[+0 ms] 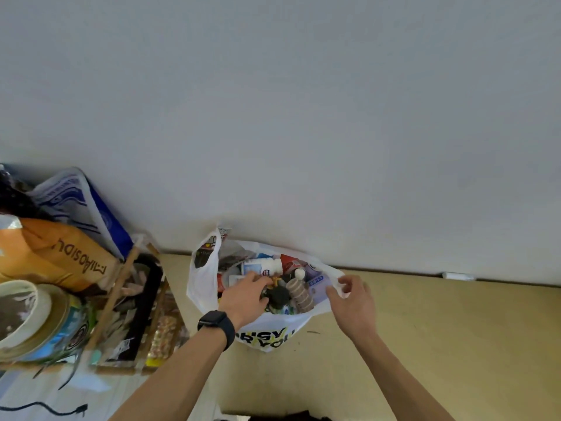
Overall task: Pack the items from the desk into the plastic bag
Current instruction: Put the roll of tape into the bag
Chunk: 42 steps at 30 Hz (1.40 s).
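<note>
A white plastic bag with black and yellow lettering stands open on the beige desk against the wall. Inside lie a white bottle, a red packet, a stack of brown rings and a black object. My left hand, with a black watch on its wrist, reaches into the bag's mouth and its fingers close on a small yellow item. My right hand pinches the bag's right rim and holds it open.
To the left stands a wooden rack crowded with an orange packet, a blue and white bag, a round tin and a black tray. A black cable lies at the lower left. A white tube rests by the wall.
</note>
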{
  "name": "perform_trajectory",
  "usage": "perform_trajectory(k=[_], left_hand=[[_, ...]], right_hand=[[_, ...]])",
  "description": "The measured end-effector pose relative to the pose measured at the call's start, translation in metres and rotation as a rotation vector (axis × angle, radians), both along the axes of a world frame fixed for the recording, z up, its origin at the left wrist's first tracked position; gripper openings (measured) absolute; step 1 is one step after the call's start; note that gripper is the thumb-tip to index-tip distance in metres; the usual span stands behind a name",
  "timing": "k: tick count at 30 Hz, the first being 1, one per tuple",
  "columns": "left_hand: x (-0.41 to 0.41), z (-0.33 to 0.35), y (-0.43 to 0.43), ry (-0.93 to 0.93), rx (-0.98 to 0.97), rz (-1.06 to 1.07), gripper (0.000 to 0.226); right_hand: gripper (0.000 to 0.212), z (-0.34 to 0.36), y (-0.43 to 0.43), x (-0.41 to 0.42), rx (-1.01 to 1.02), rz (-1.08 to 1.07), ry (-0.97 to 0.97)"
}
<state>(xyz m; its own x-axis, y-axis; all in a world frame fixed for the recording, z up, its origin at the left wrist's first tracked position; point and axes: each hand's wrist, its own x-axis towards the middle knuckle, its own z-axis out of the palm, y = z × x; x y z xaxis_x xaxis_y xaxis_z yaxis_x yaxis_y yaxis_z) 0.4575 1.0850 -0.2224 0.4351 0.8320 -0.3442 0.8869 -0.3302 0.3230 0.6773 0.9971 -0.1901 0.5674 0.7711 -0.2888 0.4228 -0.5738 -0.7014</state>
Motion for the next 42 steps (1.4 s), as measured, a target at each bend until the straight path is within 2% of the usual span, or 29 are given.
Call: perform_trajectory(k=[3, 6, 9, 14, 17, 20, 24, 28, 32, 35, 42], left_hand=[[0.008, -0.001, -0.001, 0.039, -0.002, -0.058, 0.036], [0.015, -0.003, -0.002, 0.062, -0.009, -0.106, 0.036], [0.018, -0.006, -0.001, 0.091, -0.029, -0.125, 0.035], [0.021, 0.0, -0.006, 0.015, -0.022, -0.147, 0.038], [0.024, -0.004, -0.016, 0.145, -0.013, -0.326, 0.051], [0.029, -0.011, -0.023, 0.245, 0.026, -0.375, 0.061], [0.039, -0.013, -0.029, 0.307, 0.112, -0.37, 0.054], [0.041, -0.01, -0.03, 0.245, 0.125, -0.409, 0.025], [0.031, -0.003, -0.025, 0.081, 0.077, -0.242, 0.025], [0.035, 0.002, -0.018, 0.099, 0.059, -0.237, 0.025], [0.085, 0.029, -0.004, -0.068, 0.199, -0.214, 0.024]], right_hand=[[0.053, -0.002, 0.002, 0.007, -0.046, -0.015, -0.039], [0.033, -0.006, 0.01, 0.01, -0.186, 0.113, 0.015], [0.018, -0.005, 0.013, 0.008, -0.147, 0.096, 0.053], [0.012, -0.004, 0.009, 0.015, -0.08, 0.019, 0.158], [0.014, 0.001, 0.009, 0.023, -0.025, -0.039, 0.2], [0.019, 0.01, 0.015, 0.025, 0.037, -0.048, 0.242], [0.02, 0.014, 0.022, 0.02, 0.048, -0.044, 0.286], [0.016, 0.015, 0.019, 0.027, 0.06, -0.045, 0.324], [0.013, 0.012, 0.015, 0.038, 0.08, -0.062, 0.354], [0.012, 0.008, 0.015, 0.046, 0.053, -0.035, 0.365], [0.027, 0.012, 0.003, 0.071, 0.022, 0.064, 0.296]])
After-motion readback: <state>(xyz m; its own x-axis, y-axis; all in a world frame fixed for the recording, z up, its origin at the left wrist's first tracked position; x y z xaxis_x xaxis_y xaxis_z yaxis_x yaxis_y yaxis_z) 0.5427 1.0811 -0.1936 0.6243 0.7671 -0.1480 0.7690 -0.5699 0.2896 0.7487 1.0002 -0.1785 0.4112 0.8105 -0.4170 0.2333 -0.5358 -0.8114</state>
